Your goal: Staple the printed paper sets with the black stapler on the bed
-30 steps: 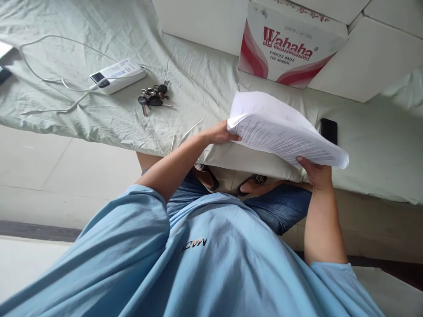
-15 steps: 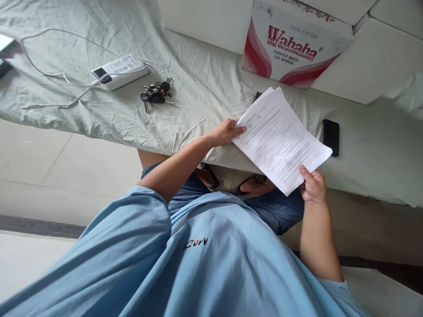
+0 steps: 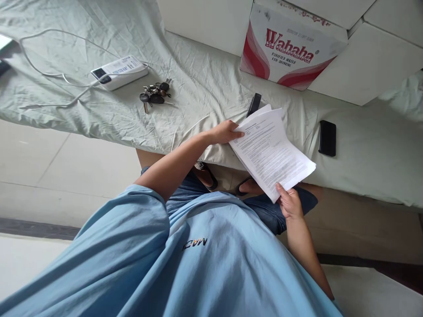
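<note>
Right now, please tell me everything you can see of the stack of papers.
The stack of papers is white and looks flexible; rows of dark print, too small to read, cover its top sheet. The sheets fan apart slightly at the far edge. It slants over the near edge of the pale green cloth. The left hand grips its far left corner, the right hand its nearest corner.

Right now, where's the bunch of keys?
In the head view, the keys lie left of centre on the pale green sheet, just right of the white power bank.
</note>
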Available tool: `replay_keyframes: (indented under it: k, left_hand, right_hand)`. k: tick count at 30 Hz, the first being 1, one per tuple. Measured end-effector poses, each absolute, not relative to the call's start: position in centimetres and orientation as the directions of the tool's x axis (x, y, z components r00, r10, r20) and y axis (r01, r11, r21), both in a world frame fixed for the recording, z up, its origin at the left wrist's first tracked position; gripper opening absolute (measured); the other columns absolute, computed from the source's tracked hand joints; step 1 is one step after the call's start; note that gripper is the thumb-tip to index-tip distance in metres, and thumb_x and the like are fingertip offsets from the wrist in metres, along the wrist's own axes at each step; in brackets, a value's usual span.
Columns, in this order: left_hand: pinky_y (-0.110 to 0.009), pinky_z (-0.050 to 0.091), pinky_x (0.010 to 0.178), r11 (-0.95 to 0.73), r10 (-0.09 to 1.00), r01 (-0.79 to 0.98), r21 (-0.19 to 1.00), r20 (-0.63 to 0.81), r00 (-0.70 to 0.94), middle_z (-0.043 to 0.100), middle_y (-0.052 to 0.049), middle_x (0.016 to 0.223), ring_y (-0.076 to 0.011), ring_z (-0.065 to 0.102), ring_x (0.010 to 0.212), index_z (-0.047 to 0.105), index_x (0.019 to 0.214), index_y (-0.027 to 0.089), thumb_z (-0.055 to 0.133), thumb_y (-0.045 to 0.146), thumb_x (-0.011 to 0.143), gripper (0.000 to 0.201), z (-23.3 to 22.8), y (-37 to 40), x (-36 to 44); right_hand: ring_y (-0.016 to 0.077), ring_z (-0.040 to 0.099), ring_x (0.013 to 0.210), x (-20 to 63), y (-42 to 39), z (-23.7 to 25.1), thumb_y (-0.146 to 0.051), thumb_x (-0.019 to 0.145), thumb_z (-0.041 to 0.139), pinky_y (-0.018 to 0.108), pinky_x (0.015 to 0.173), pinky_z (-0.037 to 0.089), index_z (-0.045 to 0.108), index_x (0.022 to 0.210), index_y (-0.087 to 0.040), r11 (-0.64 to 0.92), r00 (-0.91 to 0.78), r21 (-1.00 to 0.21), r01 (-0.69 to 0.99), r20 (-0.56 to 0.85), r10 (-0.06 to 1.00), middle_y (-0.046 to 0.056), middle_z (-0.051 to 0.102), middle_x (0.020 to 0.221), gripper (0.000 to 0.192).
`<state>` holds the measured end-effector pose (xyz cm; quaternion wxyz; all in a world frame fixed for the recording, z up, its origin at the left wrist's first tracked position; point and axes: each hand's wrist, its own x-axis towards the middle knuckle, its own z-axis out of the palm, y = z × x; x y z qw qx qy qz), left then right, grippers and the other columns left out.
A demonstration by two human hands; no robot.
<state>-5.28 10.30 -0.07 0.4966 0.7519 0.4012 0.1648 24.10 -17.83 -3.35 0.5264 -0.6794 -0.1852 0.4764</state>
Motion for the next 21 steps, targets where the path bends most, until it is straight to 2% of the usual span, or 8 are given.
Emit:
replay_keyframes:
  k: [2,3,5,8,10,13,17,21]
  left_hand:
    - [-0.037,0.050,0.084,-0.219,0.778,0.545,0.809,-0.193,0.598,0.070,-0.005,0.086,-0.0204,0.064,0.086,0.066,0.084,0.021,0.074,0.047,0.098,0.031,0.5,10.5,-5.0]
    - [-0.037,0.049,0.084,-0.226,0.780,0.578,0.784,-0.210,0.590,0.071,-0.005,0.087,-0.0205,0.063,0.086,0.065,0.084,0.021,0.073,0.045,0.099,0.029,0.8,10.6,-4.9]
    - [-0.037,0.047,0.084,-0.229,0.778,0.608,0.760,-0.232,0.584,0.070,-0.006,0.087,-0.0210,0.063,0.087,0.063,0.084,0.021,0.070,0.043,0.100,0.028,1.2,10.6,-4.6]
    - [-0.037,0.047,0.085,-0.213,0.772,0.602,0.770,-0.244,0.586,0.069,-0.006,0.087,-0.0212,0.063,0.087,0.061,0.082,0.022,0.069,0.043,0.102,0.030,1.4,10.6,-4.5]
    - [-0.037,0.048,0.084,-0.208,0.770,0.576,0.790,-0.232,0.595,0.068,-0.005,0.085,-0.0206,0.062,0.086,0.061,0.081,0.022,0.069,0.046,0.102,0.033,1.3,10.5,-4.8]
    - [-0.036,0.050,0.083,-0.179,0.727,0.502,0.846,-0.230,0.647,0.070,-0.005,0.085,-0.0204,0.064,0.085,0.068,0.084,0.021,0.075,0.056,0.098,0.039,1.1,10.3,-5.6]
    - [-0.037,0.061,0.089,-0.007,0.596,0.368,0.930,-0.291,0.748,0.085,-0.008,0.103,-0.0238,0.077,0.095,0.082,0.105,0.019,0.088,0.059,0.088,0.044,0.8,9.9,-6.5]
    - [-0.038,0.066,0.099,-0.021,0.590,0.284,0.959,-0.217,0.778,0.090,-0.009,0.121,-0.0267,0.083,0.108,0.083,0.126,0.020,0.098,0.051,0.079,0.058,0.5,9.7,-6.5]
  right_hand:
    - [0.0324,0.088,0.118,24.1,-18.2,-4.2,-0.070,0.054,0.117,0.050,0.115,0.071,0.095,0.103,-0.023,-0.360,0.518,-0.915,-0.181,-0.400,0.756,0.008,0.096,0.117,0.071]
    - [0.0339,0.087,0.122,24.2,-18.4,-4.6,-0.070,0.054,0.116,0.053,0.121,0.069,0.095,0.103,-0.023,-0.376,0.527,-0.912,-0.166,-0.404,0.748,0.008,0.096,0.119,0.071]
    - [0.0353,0.088,0.116,24.3,-18.8,-5.2,-0.070,0.052,0.117,0.055,0.116,0.071,0.095,0.101,-0.023,-0.430,0.516,-0.881,-0.196,-0.465,0.719,0.008,0.096,0.112,0.072]
    - [0.0342,0.089,0.108,24.3,-19.2,-5.6,-0.062,0.049,0.119,0.053,0.104,0.076,0.093,0.103,-0.023,-0.432,0.483,-0.835,-0.342,-0.550,0.681,0.006,0.095,0.107,0.072]
    - [0.0325,0.089,0.114,24.0,-19.1,-5.7,-0.057,0.048,0.121,0.051,0.109,0.076,0.092,0.107,-0.026,-0.366,0.491,-0.820,-0.440,-0.561,0.666,0.005,0.096,0.114,0.072]
    - [0.0325,0.087,0.130,23.3,-18.7,-5.7,-0.053,0.052,0.121,0.054,0.124,0.070,0.092,0.116,-0.027,-0.288,0.499,-0.807,-0.516,-0.556,0.665,0.004,0.095,0.126,0.075]
    - [0.0356,0.082,0.145,22.7,-17.9,-5.7,-0.045,0.057,0.119,0.061,0.135,0.063,0.089,0.130,-0.026,-0.232,0.510,-0.832,-0.503,-0.503,0.698,0.007,0.092,0.141,0.082]
    - [0.0346,0.081,0.143,23.6,-17.5,-5.4,-0.043,0.055,0.118,0.059,0.135,0.062,0.090,0.124,-0.024,-0.207,0.583,-0.912,-0.353,-0.388,0.714,0.007,0.093,0.132,0.077]
